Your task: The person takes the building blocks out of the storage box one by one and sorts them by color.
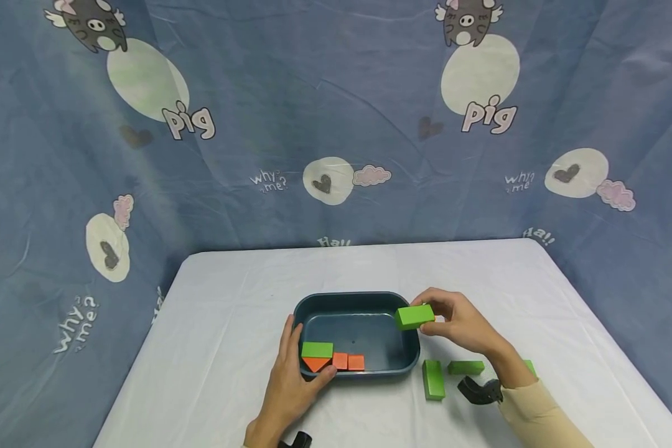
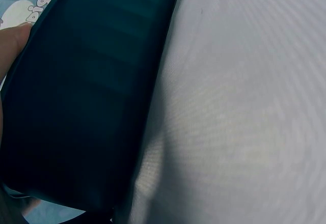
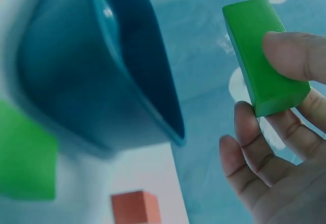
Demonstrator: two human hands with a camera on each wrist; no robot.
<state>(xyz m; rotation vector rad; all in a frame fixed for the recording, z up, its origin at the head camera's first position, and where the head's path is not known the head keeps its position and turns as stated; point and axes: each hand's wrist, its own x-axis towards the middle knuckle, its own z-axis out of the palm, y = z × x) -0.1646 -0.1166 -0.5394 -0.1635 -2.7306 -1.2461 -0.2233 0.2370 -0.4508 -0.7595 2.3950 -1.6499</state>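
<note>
Green block (image 1: 415, 316), oblong, pinched between thumb and fingers of right hand (image 1: 460, 323); held above right rim of dark blue tray (image 1: 356, 298), clear of the tray floor. In right wrist view, same green block (image 3: 264, 56) gripped with thumb across one face, fingertips (image 3: 248, 127) beneath; tray wall (image 3: 81, 81) just beside.

Left hand (image 1: 295, 379) set against tray's near left corner, fingers straight along left outer wall, thumb over the front rim; pressing on the tray rather than curled round it. In left wrist view, tray wall (image 2: 86, 96) filling left half, white cloth (image 2: 244, 107) to the right, part of a finger (image 2: 12, 43) touching the wall.

Inside tray, along near wall: second green block (image 1: 317, 350) on top of orange triangular block (image 1: 316, 363), two orange cubes (image 1: 348, 362) side by side just to its right.

On white table (image 1: 229, 292) right of tray: upright-lying green block (image 1: 434, 379), another green block (image 1: 466, 367) beside it, a third mostly hidden behind right wrist. Blue printed curtain (image 1: 336, 93) behind.
</note>
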